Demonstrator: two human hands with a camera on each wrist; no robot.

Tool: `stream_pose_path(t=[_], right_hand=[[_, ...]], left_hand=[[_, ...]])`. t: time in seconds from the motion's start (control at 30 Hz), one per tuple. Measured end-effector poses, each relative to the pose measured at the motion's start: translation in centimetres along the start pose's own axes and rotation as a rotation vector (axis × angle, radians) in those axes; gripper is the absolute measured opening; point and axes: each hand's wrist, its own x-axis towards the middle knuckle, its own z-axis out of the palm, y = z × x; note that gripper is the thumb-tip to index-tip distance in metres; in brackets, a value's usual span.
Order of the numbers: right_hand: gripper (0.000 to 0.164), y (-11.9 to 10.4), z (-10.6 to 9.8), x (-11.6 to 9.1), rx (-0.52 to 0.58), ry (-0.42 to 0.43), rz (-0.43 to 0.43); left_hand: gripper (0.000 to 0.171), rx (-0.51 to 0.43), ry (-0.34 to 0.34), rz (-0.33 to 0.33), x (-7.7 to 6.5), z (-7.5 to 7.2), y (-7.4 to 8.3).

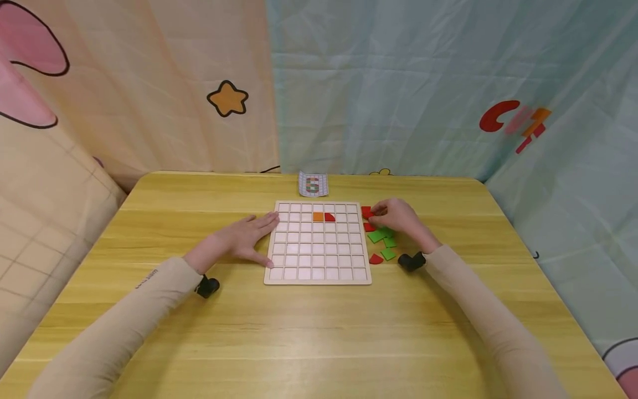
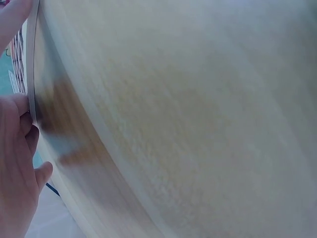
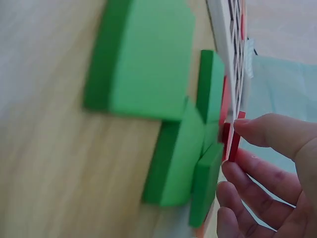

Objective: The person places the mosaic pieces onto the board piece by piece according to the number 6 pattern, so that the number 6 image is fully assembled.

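Note:
A light wooden grid board (image 1: 298,260) lies on the table. In its second row from the top sit an orange square tile (image 1: 318,216) and, just right of it, a red rounded-corner tile (image 1: 329,217). My left hand (image 1: 245,238) rests with spread fingers at the board's left edge, thumb near the lower left corner. Beyond the right edge, my right hand (image 1: 399,216) pinches a red tile (image 3: 236,141) between thumb and fingers. Green tiles (image 3: 153,59) lie close beneath that hand, partly overlapping one another.
A small card (image 1: 313,185) with a coloured figure on a grid lies behind the board. Loose red tiles (image 1: 376,259) and green tiles (image 1: 388,254) are scattered along the board's right side. Printed curtains (image 1: 349,111) hang behind the table.

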Motion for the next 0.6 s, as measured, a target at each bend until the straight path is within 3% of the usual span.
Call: stream_pose_path(t=[0.6], right_hand=[[0.035, -3.7, 1.3, 1.5, -0.014, 0.042, -0.047]], left_hand=[[0.116, -0.009, 0.0, 0.003, 0.0, 0.0, 0.0]])
